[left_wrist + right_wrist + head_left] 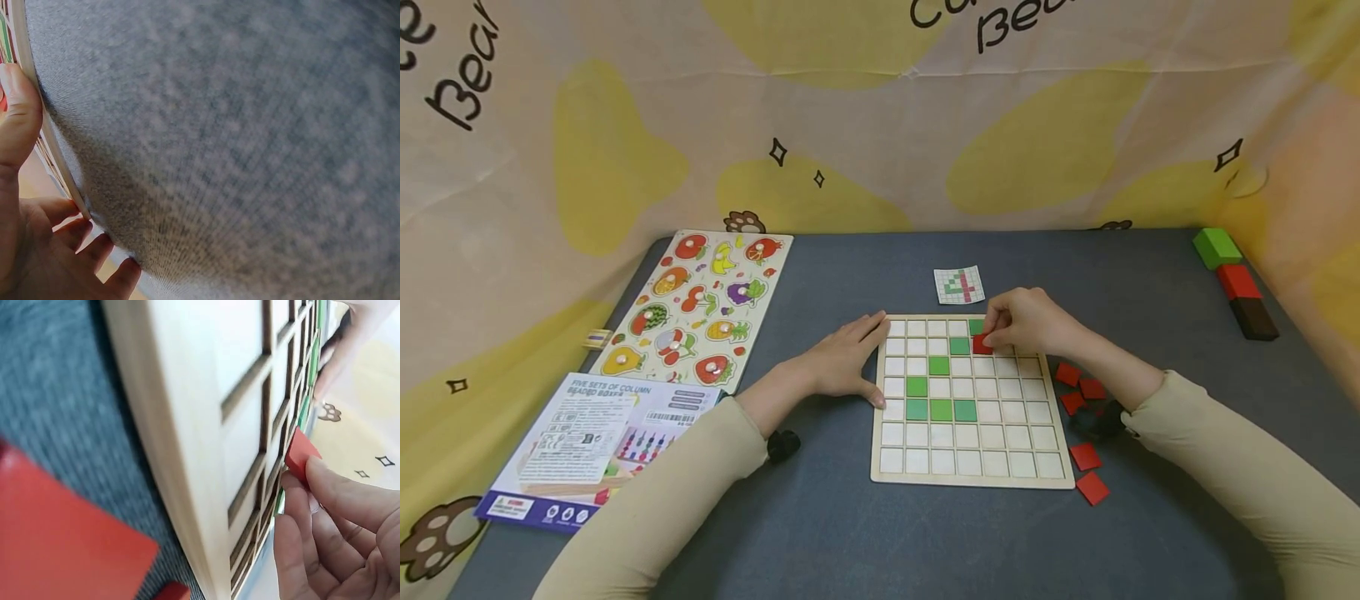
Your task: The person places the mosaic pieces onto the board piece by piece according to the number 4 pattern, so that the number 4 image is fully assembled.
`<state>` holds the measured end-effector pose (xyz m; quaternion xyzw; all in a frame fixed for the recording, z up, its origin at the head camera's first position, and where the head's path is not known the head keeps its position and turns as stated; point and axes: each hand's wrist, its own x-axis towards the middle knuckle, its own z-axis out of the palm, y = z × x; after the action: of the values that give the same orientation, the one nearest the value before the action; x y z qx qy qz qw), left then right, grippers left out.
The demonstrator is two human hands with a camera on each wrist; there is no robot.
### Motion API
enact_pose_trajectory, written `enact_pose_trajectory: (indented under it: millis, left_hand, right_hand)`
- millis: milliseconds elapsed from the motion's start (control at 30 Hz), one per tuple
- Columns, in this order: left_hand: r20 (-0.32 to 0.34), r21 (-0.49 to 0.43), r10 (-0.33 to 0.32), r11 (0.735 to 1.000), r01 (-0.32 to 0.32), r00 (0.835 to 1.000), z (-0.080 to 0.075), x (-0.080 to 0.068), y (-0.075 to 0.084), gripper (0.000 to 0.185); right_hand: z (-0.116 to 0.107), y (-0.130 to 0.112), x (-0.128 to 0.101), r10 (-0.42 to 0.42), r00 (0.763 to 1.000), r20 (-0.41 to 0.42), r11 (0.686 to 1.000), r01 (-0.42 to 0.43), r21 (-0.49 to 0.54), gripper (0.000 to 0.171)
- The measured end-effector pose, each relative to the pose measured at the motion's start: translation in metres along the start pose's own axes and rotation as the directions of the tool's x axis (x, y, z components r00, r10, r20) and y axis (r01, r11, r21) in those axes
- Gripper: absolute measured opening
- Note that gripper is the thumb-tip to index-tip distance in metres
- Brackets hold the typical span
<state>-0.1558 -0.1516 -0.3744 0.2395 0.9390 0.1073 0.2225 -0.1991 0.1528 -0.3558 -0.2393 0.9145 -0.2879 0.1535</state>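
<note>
I see a flat gray table (1150, 275) with a soft, fuzzy top. On it lies a square wooden board (972, 398) cut into little square holes, some filled with smooth green tiles (941, 409). My left hand (847, 362) rests flat with straight fingers against the board's edge at 9 o'clock. My right hand (1028, 322) pinches a small red square tile (981, 343) over the board near 1 o'clock, just beside a green one. More red tiles (1084, 456) lie loose off the board at 3 o'clock.
</note>
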Motion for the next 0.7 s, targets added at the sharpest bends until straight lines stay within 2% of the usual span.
enact_pose_trajectory:
  millis: [267,433,700]
  left_hand:
    - [-0.002,0.002,0.005,1.0,-0.005,1.0,0.0,0.0,0.0,0.12]
    - [-0.001,0.003,0.004,1.0,-0.004,1.0,0.0,0.0,0.0,0.12]
    - [0.002,0.002,0.005,1.0,-0.005,1.0,-0.001,-0.001,0.0,0.12]
  right_hand:
    - [0.002,-0.001,-0.001,-0.051,0.998,-0.025,0.995,0.048,-0.085,0.005]
    - [0.002,0.0,-0.003,-0.033,0.999,-0.017,0.993,0.031,-0.117,0.004]
    - [-0.012,0.012,-0.012,-0.05,0.999,-0.003,0.993,0.05,-0.106,0.006]
